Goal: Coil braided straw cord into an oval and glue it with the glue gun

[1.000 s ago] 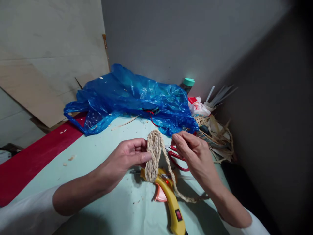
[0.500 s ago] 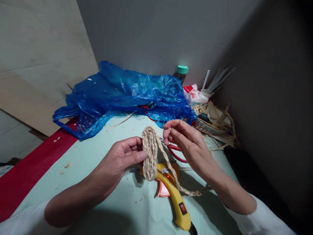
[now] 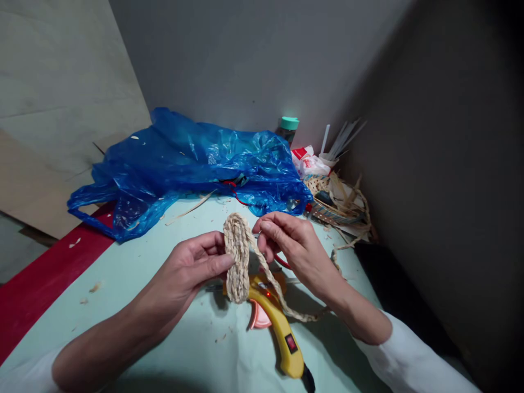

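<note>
My left hand (image 3: 192,273) grips a flat oval coil of braided straw cord (image 3: 237,262) between thumb and fingers, holding it upright. From the coil's top right a loose length of the cord runs down and passes under my right wrist. My right hand (image 3: 295,248) has its thumb and fingertips pinched together just right of the coil's top. Whatever that pinch holds, if anything, is too small to make out. Behind and below the coil lies a yellow glue gun (image 3: 282,335) with an orange trigger and a lit red light. A red scissors handle (image 3: 283,262) shows partly behind my right hand.
A crumpled blue plastic bag (image 3: 196,158) spreads along the back of the table (image 3: 155,322). To its right stand a green-lidded jar (image 3: 289,125), a cup of white sticks (image 3: 328,159) and a woven basket (image 3: 335,213) with straw. Fibre scraps (image 3: 95,287) lie at left.
My right hand has come nearer the coil's top, its fingertips now beside the cord. My left hand keeps its grip on the coil. The whole view has shifted slightly.
</note>
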### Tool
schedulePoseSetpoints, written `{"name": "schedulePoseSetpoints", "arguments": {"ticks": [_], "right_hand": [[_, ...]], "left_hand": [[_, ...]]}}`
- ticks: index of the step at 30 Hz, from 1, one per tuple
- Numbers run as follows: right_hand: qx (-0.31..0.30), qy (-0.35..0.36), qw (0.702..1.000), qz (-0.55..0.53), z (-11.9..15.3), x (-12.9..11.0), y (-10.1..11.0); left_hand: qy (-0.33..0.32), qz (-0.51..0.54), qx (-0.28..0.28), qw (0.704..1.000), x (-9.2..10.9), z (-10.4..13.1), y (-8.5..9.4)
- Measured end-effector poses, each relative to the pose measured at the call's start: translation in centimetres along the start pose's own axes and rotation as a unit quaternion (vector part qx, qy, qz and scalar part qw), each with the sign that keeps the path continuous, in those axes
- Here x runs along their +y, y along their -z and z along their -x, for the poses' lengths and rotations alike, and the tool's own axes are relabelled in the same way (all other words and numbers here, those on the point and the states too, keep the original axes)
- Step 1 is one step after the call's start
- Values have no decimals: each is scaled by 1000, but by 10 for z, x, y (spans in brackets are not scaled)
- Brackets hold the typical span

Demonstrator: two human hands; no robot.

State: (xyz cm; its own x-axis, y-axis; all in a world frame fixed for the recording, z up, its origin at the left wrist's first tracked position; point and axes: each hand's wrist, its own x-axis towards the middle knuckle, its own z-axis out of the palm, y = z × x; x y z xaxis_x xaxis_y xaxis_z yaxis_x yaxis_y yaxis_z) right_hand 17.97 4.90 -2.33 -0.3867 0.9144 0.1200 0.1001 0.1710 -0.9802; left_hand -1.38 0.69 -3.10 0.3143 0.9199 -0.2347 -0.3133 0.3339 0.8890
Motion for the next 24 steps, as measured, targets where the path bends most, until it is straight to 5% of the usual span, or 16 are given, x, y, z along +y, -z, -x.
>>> {"name": "schedulePoseSetpoints", "arguments": {"ticks": [9,24], "right_hand": [[72,22,995,62,-2,8,9],[59,86,994,28,0,3,3]], "left_hand": [[-21,-21,8,1000,-2,-2,2],[-29,-23,-17,999,0,3,0]]}}
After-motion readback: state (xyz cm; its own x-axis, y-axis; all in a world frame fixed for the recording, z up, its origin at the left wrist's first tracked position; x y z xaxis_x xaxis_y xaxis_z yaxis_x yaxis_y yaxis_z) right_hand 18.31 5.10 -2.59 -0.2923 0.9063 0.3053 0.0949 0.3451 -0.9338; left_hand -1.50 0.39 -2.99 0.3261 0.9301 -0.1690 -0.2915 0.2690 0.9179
